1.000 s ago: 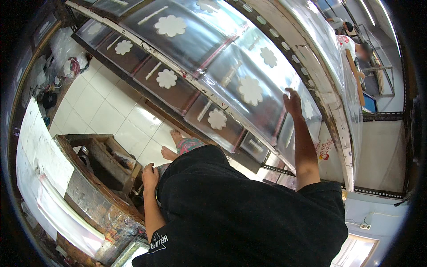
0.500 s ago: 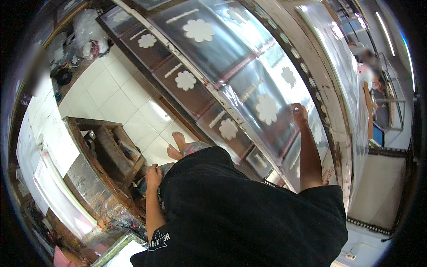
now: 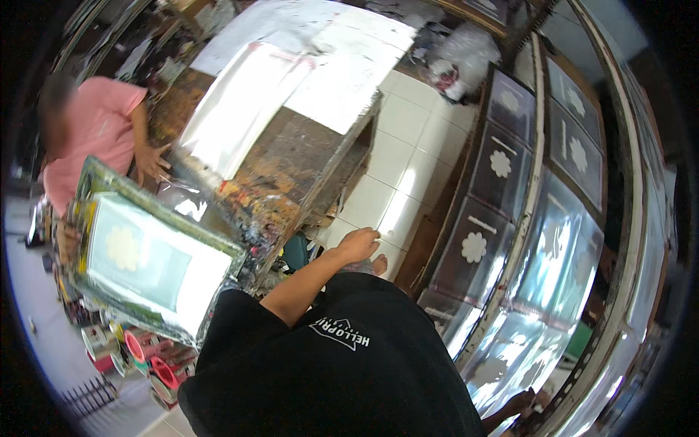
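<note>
My left hand (image 3: pixel 358 245) hangs in front of my body above the floor gap between the two work surfaces. Its fingers are curled in, and nothing shows in them. Low at the right, my right hand (image 3: pixel 520 403) is at the lower edge of the shiny clear plastic sheets (image 3: pixel 542 295) on the slanted rack. It is dark and blurred there, so its fingers and any hold are hidden. Pale flower shapes and short bars mark the sheets, and a dark panel (image 3: pixel 472 226) beside them bears a white flower (image 3: pixel 473 247).
At the left, a person in a pink shirt (image 3: pixel 102 116) has one hand on a paint-stained table (image 3: pixel 287 156) and the other at a tilted printing screen frame (image 3: pixel 156 302). White sheets (image 3: pixel 349 73) lie on the table. Several paint tubs (image 3: pixel 145 346) stand below. A tiled floor (image 3: pixel 397 138) runs between.
My view has swung left, bringing the person in pink and the screen frame into sight. My right hand now appears at the lower right edge, lower on the sheets. My left hand stays curled.
</note>
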`<state>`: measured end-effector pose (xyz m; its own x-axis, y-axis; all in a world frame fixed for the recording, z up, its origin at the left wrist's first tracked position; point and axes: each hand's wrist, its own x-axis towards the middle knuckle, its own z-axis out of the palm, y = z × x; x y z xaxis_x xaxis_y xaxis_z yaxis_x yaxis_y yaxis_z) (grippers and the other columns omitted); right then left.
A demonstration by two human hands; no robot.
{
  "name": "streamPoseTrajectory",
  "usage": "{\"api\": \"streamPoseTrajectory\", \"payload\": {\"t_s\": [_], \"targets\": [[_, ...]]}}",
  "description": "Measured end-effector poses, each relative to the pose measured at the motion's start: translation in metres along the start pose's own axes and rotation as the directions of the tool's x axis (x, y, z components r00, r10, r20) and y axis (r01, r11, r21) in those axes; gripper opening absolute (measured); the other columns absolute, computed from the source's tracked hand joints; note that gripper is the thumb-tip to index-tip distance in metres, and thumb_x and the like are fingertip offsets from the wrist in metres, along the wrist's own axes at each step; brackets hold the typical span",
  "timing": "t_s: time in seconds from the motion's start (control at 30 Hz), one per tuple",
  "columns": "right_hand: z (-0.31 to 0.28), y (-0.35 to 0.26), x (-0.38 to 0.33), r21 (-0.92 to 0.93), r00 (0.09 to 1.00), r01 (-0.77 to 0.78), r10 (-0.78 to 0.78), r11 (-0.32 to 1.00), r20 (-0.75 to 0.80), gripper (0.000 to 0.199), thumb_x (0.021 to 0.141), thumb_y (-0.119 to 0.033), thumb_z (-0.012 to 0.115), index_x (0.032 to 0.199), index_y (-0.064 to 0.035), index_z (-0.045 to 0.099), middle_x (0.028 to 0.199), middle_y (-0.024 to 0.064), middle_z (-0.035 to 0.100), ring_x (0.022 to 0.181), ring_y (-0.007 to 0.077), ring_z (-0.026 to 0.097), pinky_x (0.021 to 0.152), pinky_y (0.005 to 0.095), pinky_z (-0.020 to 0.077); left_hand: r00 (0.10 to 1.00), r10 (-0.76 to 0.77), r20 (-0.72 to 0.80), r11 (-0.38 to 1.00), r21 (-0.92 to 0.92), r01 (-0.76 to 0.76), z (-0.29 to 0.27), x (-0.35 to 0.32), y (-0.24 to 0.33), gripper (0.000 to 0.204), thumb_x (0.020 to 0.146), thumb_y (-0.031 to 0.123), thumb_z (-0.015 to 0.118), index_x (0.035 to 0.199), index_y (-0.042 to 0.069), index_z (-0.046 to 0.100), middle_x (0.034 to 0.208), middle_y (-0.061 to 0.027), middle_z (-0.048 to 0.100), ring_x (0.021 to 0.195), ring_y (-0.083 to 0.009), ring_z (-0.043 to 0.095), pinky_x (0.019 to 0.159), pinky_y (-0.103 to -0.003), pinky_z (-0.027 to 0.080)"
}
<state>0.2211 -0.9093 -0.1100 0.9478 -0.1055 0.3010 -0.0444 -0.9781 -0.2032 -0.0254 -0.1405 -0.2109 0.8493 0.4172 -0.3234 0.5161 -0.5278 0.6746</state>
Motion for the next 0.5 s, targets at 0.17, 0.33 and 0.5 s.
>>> {"api": "streamPoseTrajectory", "payload": {"t_s": [0.17, 0.33, 0.5], "targets": [[0.000, -0.209, 0.095, 0.502, 0.980, 0.186, -0.195, 0.845, -0.035, 0.034, 0.101, -0.020, 0.054, 0.129, -0.0015, 0.060, 0.120, 0.0147, 0.065, 0.105, 0.0285, 0.062, 0.093, 0.0413, 0.0498, 0.982, -0.010, -0.188, 0.972, -0.234, -0.035, -0.035, 0.016, 0.035, 0.029, 0.091, 0.017, 0.061, 0.116, 0.002, 0.066, 0.109, -0.0188, 0.065, 0.101, -0.0388, 0.064, 0.090, -0.045, 0.051], [0.005, -0.433, 0.081, 0.769, 0.888, 0.154, -0.429, 0.620, 0.168, 0.027, 0.101, -0.013, 0.053, 0.123, 0.0019, 0.060, 0.113, 0.0108, 0.063, 0.095, 0.0203, 0.062, 0.090, 0.0321, 0.0497, 0.770, 0.103, -0.630, 0.961, -0.138, -0.241, -0.096, 0.007, 0.071, 0.029, 0.087, 0.009, 0.066, 0.115, 0.001, 0.065, 0.106, -0.0184, 0.062, 0.099, -0.0362, 0.063, 0.086, -0.042, 0.050], [0.032, -0.553, 0.046, 0.905, 0.749, 0.134, -0.639, 0.404, 0.174, 0.021, 0.099, -0.004, 0.053, 0.116, 0.0030, 0.062, 0.106, 0.0083, 0.062, 0.092, 0.0163, 0.063, 0.085, 0.0285, 0.0512, 0.457, 0.073, -0.887, 0.993, 0.021, -0.118, -0.168, -0.016, 0.073, 0.036, 0.083, 0.008, 0.070, 0.117, 0.000, 0.063, 0.113, -0.0168, 0.058, 0.108, -0.0355, 0.055, 0.093, -0.043, 0.047]]}}
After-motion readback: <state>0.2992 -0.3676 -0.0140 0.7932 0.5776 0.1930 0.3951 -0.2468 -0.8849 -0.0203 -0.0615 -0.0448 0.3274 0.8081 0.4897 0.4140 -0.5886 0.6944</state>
